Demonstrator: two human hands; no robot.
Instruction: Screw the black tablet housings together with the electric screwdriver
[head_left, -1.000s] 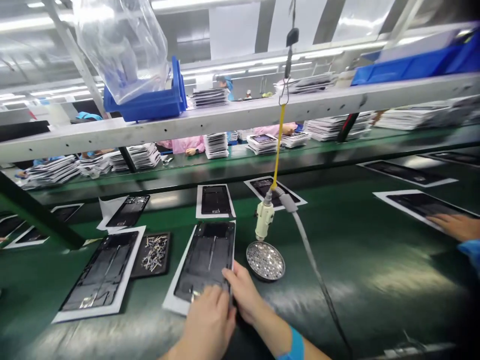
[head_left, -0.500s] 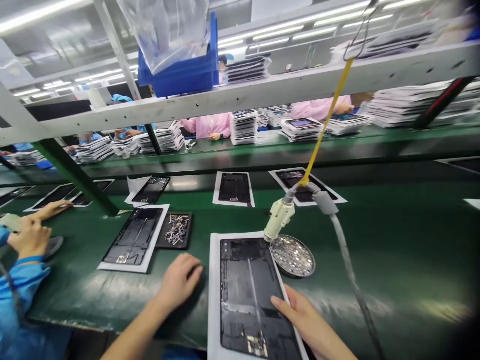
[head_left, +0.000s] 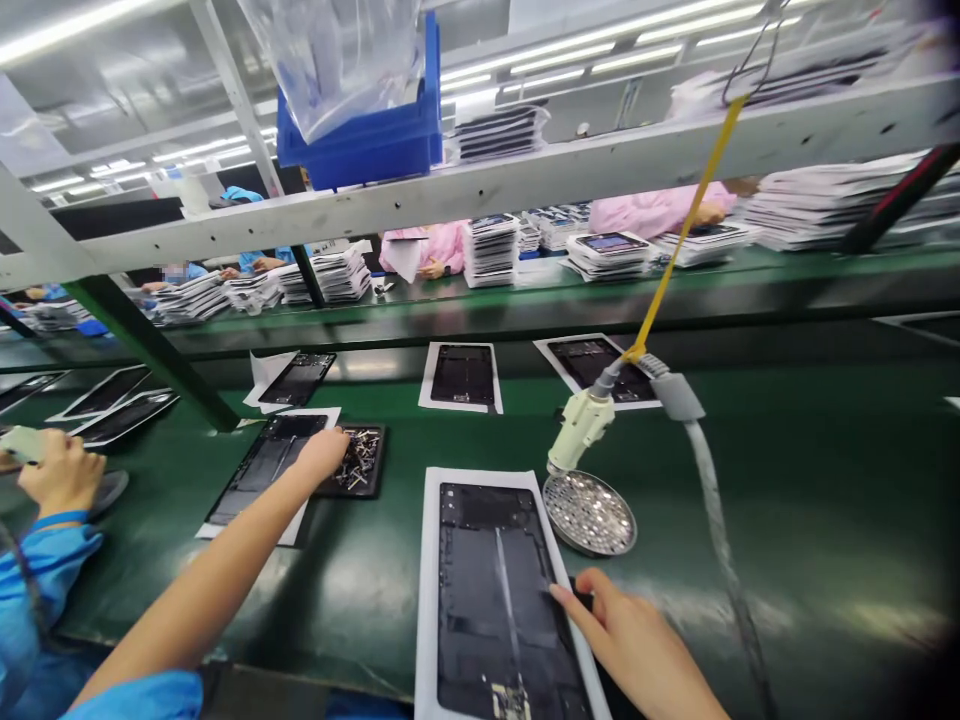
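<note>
My left hand (head_left: 324, 455) reaches over a tablet housing on white paper (head_left: 255, 470) to a small black tray (head_left: 367, 488) of small metal parts. Its fingers are curled down at the tray's left side, and what the fingertips hold, if anything, is hidden. In front of me lies an opened black tablet housing (head_left: 480, 590) on a white sheet (head_left: 429, 600). My right hand (head_left: 637, 640) is closed on its right edge, thumb on top. A dark patch shows between thumb and forefinger, too unclear to name. A pale electric screwdriver (head_left: 581, 425) hangs just beyond.
A round metal dish (head_left: 589, 512) of small silver pieces sits right of the housing. A grey cable (head_left: 720, 540) runs down at the right. More housings (head_left: 463, 375) lie along the back. A co-worker's hand (head_left: 64, 475) is at left. Overhead hangs a blue bin (head_left: 360, 150).
My left hand has moved from the bare bench up and left to the tray of parts. My right hand stays by the housing's edge, its forefinger raised more. The view has shifted slightly.
</note>
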